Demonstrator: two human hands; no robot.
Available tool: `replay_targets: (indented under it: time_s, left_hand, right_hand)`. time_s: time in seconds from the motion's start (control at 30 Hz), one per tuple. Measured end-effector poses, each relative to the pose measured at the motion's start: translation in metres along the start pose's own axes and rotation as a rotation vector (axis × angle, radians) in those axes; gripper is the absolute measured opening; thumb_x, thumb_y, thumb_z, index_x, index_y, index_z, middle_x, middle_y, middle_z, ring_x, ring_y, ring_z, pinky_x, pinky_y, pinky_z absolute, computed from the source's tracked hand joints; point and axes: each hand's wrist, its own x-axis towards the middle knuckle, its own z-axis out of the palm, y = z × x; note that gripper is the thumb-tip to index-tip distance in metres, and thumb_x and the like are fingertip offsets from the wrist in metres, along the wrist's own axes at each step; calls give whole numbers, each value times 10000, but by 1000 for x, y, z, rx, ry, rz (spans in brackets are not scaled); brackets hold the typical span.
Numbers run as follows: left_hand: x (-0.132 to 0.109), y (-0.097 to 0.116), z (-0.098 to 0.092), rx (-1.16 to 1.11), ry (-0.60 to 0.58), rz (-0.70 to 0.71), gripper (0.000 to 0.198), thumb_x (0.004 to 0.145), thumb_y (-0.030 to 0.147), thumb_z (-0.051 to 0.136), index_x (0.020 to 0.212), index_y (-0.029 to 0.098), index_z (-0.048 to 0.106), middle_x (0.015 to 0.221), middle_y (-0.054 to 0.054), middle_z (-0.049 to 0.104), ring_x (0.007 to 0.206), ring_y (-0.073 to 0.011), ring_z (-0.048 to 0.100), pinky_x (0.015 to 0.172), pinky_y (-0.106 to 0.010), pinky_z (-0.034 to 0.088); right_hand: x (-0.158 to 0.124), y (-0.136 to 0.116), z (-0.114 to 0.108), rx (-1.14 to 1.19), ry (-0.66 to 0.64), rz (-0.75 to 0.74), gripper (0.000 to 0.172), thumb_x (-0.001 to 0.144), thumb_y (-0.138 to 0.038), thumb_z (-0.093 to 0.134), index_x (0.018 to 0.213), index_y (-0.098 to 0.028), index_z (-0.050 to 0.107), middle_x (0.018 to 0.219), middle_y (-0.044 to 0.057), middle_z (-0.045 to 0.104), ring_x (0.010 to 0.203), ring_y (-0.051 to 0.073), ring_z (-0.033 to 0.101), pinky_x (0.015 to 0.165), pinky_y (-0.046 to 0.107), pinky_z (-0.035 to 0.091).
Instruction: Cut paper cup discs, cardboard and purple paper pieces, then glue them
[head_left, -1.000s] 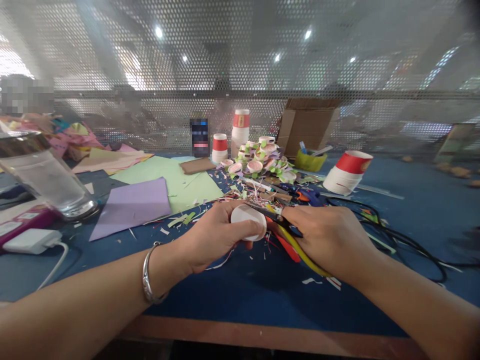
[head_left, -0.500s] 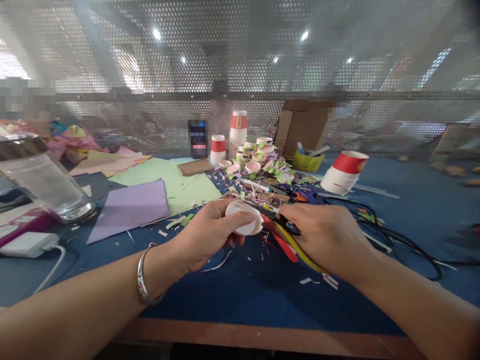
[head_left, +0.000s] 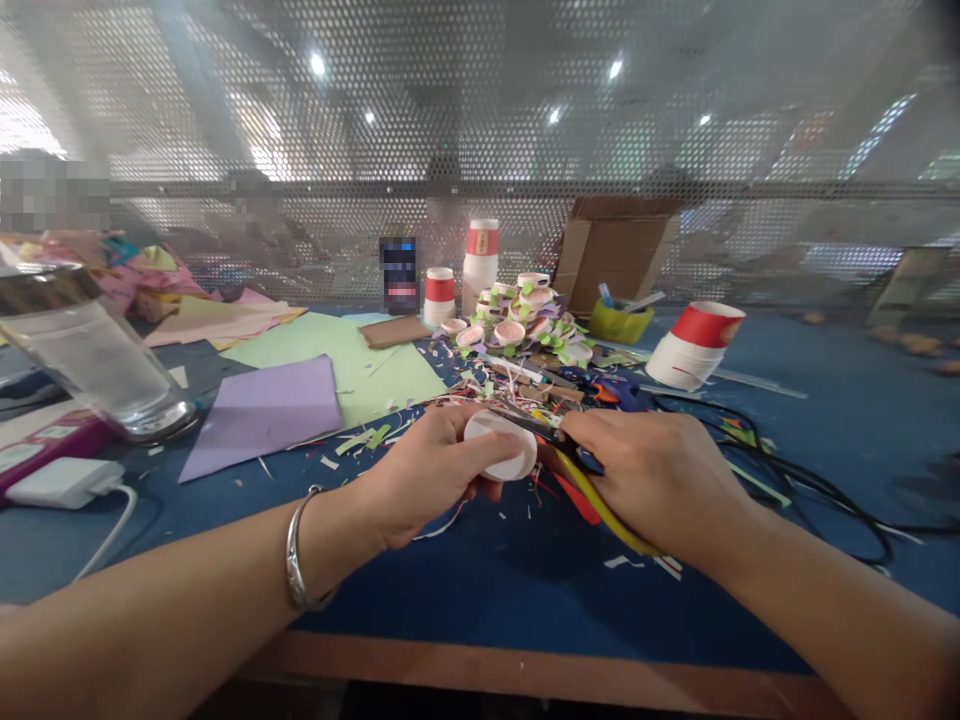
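Note:
My left hand, with a silver bangle on the wrist, pinches a small round white paper piece that looks like the bottom of a paper cup. The thumb lies across its flat face and the other fingers are mostly hidden behind it. In my right hand is a pair of scissors with black and yellow handles, the fist wrapped around them. Their blades point left and lie along the upper edge of the white piece. A red-orange strip shows beneath the scissors.
Paper scraps surround a pile of decorated cup bottoms. Stacked paper cups lean at right, near black cables and a glue gun. Purple paper, a glass and a white charger lie left.
The white round piece and my left hand have shifted slightly right, and the scissor blades now lie further over the piece's upper edge. The whole view has moved a little.

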Motion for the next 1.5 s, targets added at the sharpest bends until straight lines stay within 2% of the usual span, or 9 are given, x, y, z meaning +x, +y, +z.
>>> replay_targets:
  time_s: [0.2,0.37,0.67,0.9,1.13,1.3,1.4,1.5]
  left_hand:
    - [0,1,0,-10,-1,-11,210,848,343,661,870,134,654,717,-1,598,536,-58,509,456,-204,287]
    - [0,1,0,13,-10,-11,244,838,353,663,901,121,707,734,-12,614,532,-61,495,478,-216,309]
    - [2,2,-2,54,-2,-18,281,817,354,660,929,107,734,725,-26,624,522,-64,500,451,-203,275]
    - [3,3,-4,60,-13,-19,248,795,335,659,892,119,733,748,-33,647,525,-70,500,469,-202,310]
    - [2,5,-4,21,8,16,209,773,324,673,839,134,732,685,-12,611,526,-79,479,466,-206,316]
    - [1,6,-5,20,10,18,199,783,309,662,848,130,718,708,-16,622,537,-77,479,471,-206,321]
    - [3,5,-7,-7,-2,27,170,784,297,672,828,135,696,700,0,603,535,-68,474,462,-202,305]
    - [4,5,-8,-22,35,37,168,784,300,682,839,142,670,695,12,588,551,-66,470,460,-196,292]
  right_hand:
    - [-2,2,1,-15,-6,-15,286,917,-273,495,656,-189,578,532,13,595,443,141,502,510,283,215]
    - [-2,2,2,-17,-5,-13,280,906,-265,489,650,-192,575,532,18,602,444,144,511,507,288,215]
    - [-2,3,2,-4,-6,-32,284,914,-287,527,656,-185,582,535,22,615,440,153,529,501,290,221]
    - [-3,3,2,-13,-27,-28,307,924,-253,478,646,-182,586,530,24,616,434,145,520,505,291,211]
    - [-1,4,4,-2,18,-42,411,1000,-364,443,651,-190,574,519,18,600,445,144,516,508,281,241]
    - [0,4,5,-7,62,-62,392,985,-326,466,634,-184,567,507,3,582,425,141,530,484,279,225]
    - [1,4,6,-23,63,-63,407,989,-349,465,638,-179,581,512,8,597,424,150,547,480,282,216]
    - [1,4,5,-33,46,-34,441,1010,-394,440,667,-172,606,546,24,638,449,161,575,485,282,209]
